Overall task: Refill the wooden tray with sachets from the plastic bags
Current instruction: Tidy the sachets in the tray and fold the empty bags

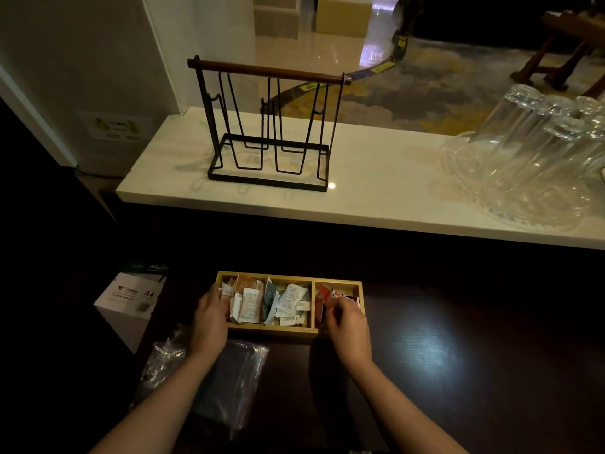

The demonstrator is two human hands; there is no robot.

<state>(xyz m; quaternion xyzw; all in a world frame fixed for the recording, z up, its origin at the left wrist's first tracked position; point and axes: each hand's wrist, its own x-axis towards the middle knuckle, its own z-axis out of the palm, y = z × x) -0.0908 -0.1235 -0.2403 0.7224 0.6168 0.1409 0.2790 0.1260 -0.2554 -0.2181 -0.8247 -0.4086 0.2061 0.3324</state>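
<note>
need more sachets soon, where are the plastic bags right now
In the head view the plastic bags lie on the dark table lower left, just in front of the wooden tray, partly under the left forearm.

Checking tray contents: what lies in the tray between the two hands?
In the head view, pale and teal sachets fill the wooden tray between the left hand and right hand, with a wooden divider.

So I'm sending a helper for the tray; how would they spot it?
On the dark table below the white counter, between both hands, sits the wooden tray. It alone is pale wood, split into compartments full of sachets.
</note>
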